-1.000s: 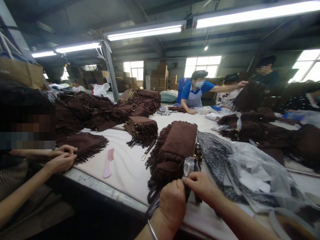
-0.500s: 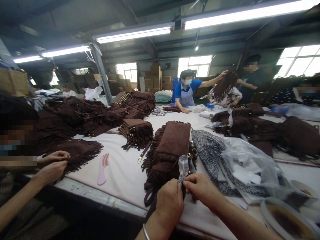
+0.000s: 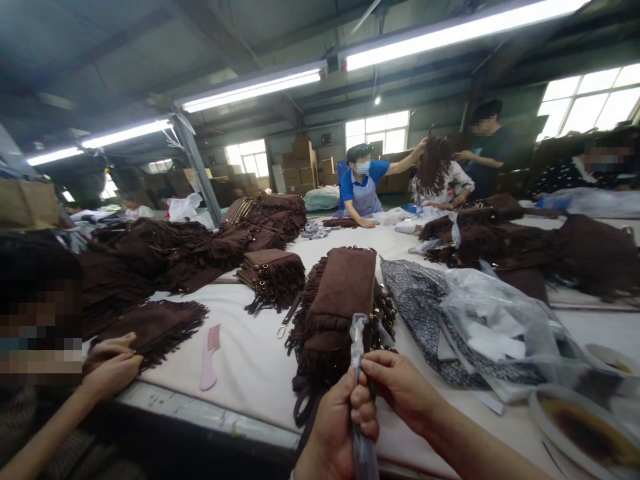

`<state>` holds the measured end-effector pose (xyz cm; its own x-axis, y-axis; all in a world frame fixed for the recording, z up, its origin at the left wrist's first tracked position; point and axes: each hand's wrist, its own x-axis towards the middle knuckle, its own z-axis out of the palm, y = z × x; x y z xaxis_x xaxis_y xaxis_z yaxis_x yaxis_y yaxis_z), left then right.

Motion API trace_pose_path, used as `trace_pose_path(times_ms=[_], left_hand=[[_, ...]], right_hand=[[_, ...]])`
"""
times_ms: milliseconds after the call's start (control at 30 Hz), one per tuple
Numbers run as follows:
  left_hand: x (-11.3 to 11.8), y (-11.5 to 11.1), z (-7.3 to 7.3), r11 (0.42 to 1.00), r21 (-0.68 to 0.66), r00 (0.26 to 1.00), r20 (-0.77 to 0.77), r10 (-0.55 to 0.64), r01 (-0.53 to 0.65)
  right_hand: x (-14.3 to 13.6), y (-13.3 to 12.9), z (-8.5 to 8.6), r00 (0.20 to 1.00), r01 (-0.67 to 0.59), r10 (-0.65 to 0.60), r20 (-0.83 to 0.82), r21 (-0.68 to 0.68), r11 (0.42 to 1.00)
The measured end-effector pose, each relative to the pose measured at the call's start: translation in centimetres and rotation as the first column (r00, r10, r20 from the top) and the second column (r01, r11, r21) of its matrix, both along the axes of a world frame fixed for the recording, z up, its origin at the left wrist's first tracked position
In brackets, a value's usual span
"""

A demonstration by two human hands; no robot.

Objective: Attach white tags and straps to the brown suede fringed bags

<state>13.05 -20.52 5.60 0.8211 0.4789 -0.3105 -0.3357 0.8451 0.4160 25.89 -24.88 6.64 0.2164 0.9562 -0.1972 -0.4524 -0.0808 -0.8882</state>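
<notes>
Plastic-wrapped strap point(image 3: 357, 343), seemingly dark inside its clear film with a gold-coloured piece near the tip, stands roughly upright in the person's grip at the near edge of the table point(image 3: 250, 377), in front of a pile of brown fringed bags point(image 3: 345, 283). The left hand point(image 3: 340, 427) is closed in a fist around it, with the lower length hanging out below. The right hand point(image 3: 393, 377) has thumb and forefinger pinched together on the edge of the film, just above that fist, its other fingers loosely curled.

The film looks thin and slick, so a sharp tug by the right hand could tear it, or make the strap slide through the left fist. The metal piece could also poke through where the wrap bunches. Whether the tip touches the bags cannot be told; if it swings back, it could catch in their fringe. A dark strap loop point(image 3: 303, 403) lies close to the left forearm and could snag, pulling the pile askew. Farther right, a tub of brown contents point(image 3: 539, 403) stands near the right forearm, where a wide elbow swing could knock it and stain the suede-like cloth.
</notes>
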Motion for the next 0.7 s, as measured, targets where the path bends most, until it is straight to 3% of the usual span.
trace_pose_path(times_ms=[67,200,367,500,600,700], left_hand=[[0.1,-0.4,0.1,0.996,-0.079,0.992,0.118,-0.041,0.051],[0.7,-1.2,-0.2,0.993,-0.069,0.968,0.236,-0.082,0.101],[1.2,-1.6,-0.2,0.992,0.040,0.958,0.256,-0.130,0.124],[1.0,-1.0,0.1,0.964,0.205,0.964,0.168,-0.204,0.169],[0.7,-0.4,-0.2,0.909,0.406,0.994,-0.091,-0.060,0.092],[0.3,0.3,-0.7,0.777,0.629,0.937,-0.292,0.192,0.037]], right_hand=[[0.0,0.1,-0.3,0.996,-0.030,0.033,-0.087,0.029,0.999],[0.0,0.3,-0.6,0.980,-0.080,0.085,-0.180,0.035,0.996],[-0.3,0.8,-1.2,0.966,-0.102,0.108,-0.236,0.038,0.994],[-0.3,1.1,-1.7,0.985,-0.075,0.083,-0.149,0.059,0.995],[0.2,1.2,-1.7,0.997,-0.078,0.077,0.016,0.077,0.994],[0.6,1.2,-1.3,0.989,-0.083,0.076,0.126,0.056,0.995]])
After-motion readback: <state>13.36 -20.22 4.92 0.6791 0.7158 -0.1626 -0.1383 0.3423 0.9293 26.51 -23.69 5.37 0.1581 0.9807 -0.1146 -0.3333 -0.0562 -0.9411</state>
